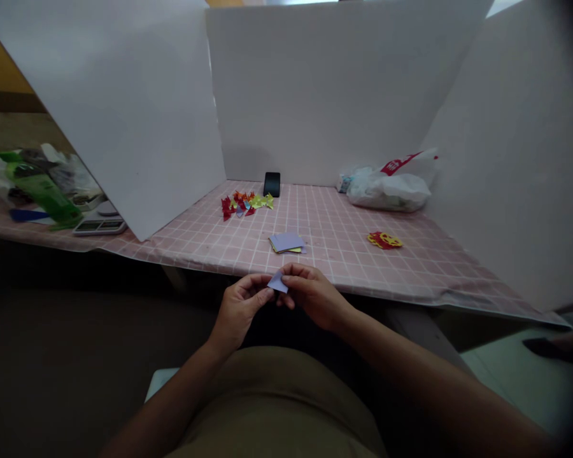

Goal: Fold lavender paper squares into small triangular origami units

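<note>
Between my two hands is a small piece of lilac paper [277,283], folded to a roughly triangular shape. My left hand [241,308] pinches its left corner between thumb and fingers. On the opposite side, my right hand [315,292] grips the paper with thumb and forefinger. Both hands hover just in front of the table's near edge. Beyond them on the table lies a stack of square paper sheets [286,241], lilac on top with yellow showing beneath. Farther back sits a cluster of small folded paper pieces [248,203] in red, orange, yellow and lilac.
The table has a pink checked cloth [325,254], with white panels [334,95] around it. A dark phone [272,184] stands behind the folded pieces. At right are a white plastic bag [389,189] and red and yellow bands [384,240]. A kitchen scale [100,225] lies left.
</note>
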A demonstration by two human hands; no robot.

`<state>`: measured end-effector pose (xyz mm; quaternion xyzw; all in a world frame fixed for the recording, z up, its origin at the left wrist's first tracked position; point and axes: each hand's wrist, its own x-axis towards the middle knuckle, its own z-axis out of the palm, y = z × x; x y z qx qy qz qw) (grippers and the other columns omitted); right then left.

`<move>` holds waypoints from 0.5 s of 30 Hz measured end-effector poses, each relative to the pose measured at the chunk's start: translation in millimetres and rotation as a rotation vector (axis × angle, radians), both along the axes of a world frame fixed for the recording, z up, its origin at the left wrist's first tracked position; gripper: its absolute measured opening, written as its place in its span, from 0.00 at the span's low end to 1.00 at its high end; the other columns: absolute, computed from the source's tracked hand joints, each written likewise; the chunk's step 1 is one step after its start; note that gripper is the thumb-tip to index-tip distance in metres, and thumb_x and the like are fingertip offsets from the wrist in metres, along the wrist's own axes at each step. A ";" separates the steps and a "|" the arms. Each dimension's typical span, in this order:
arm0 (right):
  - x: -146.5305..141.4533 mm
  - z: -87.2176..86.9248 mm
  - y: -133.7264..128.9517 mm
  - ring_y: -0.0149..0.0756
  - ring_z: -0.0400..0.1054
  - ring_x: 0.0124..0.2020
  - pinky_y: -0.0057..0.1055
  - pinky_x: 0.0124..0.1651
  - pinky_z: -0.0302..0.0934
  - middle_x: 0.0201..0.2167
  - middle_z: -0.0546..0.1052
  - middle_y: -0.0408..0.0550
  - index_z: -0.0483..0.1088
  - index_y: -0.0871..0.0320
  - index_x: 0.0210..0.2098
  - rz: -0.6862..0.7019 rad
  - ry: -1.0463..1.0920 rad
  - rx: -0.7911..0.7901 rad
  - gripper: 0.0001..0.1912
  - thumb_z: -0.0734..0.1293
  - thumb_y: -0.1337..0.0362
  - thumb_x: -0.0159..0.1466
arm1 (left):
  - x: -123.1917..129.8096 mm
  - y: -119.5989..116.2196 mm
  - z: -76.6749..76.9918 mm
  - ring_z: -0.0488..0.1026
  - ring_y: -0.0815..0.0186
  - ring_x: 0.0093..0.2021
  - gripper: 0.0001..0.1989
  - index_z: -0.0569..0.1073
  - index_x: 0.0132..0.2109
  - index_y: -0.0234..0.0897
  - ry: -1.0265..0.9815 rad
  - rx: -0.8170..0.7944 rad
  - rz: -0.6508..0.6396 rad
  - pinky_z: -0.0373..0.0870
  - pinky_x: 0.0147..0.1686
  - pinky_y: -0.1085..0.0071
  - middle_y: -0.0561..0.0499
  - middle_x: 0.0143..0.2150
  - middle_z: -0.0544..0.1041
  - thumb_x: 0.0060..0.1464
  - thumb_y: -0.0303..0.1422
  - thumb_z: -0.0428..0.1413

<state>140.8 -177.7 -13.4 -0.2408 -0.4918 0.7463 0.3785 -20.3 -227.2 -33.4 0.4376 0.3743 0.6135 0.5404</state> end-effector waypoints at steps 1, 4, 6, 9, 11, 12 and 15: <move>0.0 -0.2 0.0 0.25 0.66 0.19 0.25 0.27 0.59 0.22 0.76 0.42 0.71 0.60 0.32 0.004 0.003 -0.005 0.06 0.71 0.64 0.58 | 0.0 -0.1 0.0 0.75 0.69 0.32 0.11 0.80 0.41 0.34 0.001 0.000 0.000 0.71 0.38 0.72 0.51 0.33 0.82 0.48 0.31 0.67; -0.4 -1.0 0.0 0.25 0.66 0.19 0.25 0.27 0.59 0.22 0.76 0.41 0.70 0.60 0.32 0.000 -0.004 -0.001 0.06 0.71 0.64 0.58 | -0.2 -1.3 0.8 0.75 0.69 0.32 0.11 0.80 0.41 0.34 0.014 0.000 -0.002 0.70 0.38 0.73 0.51 0.33 0.82 0.49 0.31 0.67; -0.9 -1.3 -0.6 0.25 0.66 0.19 0.25 0.26 0.58 0.22 0.75 0.41 0.70 0.60 0.32 -0.025 -0.032 0.031 0.05 0.70 0.65 0.59 | -0.4 -2.2 1.3 0.75 0.69 0.33 0.10 0.80 0.41 0.34 0.033 -0.001 -0.008 0.70 0.39 0.72 0.51 0.33 0.82 0.49 0.31 0.66; -1.6 -0.8 -2.2 0.26 0.64 0.20 0.25 0.25 0.56 0.23 0.75 0.41 0.69 0.59 0.33 -0.077 -0.107 0.106 0.06 0.69 0.64 0.60 | -0.5 -2.4 1.0 0.76 0.67 0.34 0.10 0.79 0.41 0.33 0.056 -0.019 -0.017 0.71 0.40 0.70 0.50 0.33 0.81 0.51 0.31 0.65; -1.7 0.2 -3.7 0.26 0.64 0.21 0.26 0.26 0.56 0.24 0.73 0.40 0.69 0.59 0.33 -0.107 -0.172 0.175 0.06 0.68 0.62 0.61 | -0.2 -1.8 0.1 0.76 0.66 0.35 0.09 0.78 0.40 0.33 0.052 -0.049 -0.025 0.71 0.41 0.70 0.49 0.34 0.81 0.51 0.30 0.64; -1.7 0.8 -4.4 0.26 0.64 0.21 0.26 0.26 0.56 0.24 0.73 0.40 0.69 0.58 0.33 -0.116 -0.203 0.215 0.06 0.68 0.62 0.62 | -0.1 -1.4 -0.3 0.76 0.67 0.35 0.09 0.78 0.40 0.33 0.045 -0.065 -0.026 0.70 0.41 0.70 0.49 0.34 0.81 0.50 0.30 0.64; -1.0 1.8 -5.8 0.26 0.63 0.22 0.27 0.27 0.56 0.24 0.71 0.39 0.68 0.58 0.34 -0.114 -0.260 0.307 0.07 0.66 0.61 0.63 | 0.5 -0.6 -0.6 0.75 0.67 0.35 0.08 0.78 0.38 0.33 0.024 -0.096 -0.020 0.70 0.40 0.71 0.50 0.33 0.81 0.49 0.29 0.64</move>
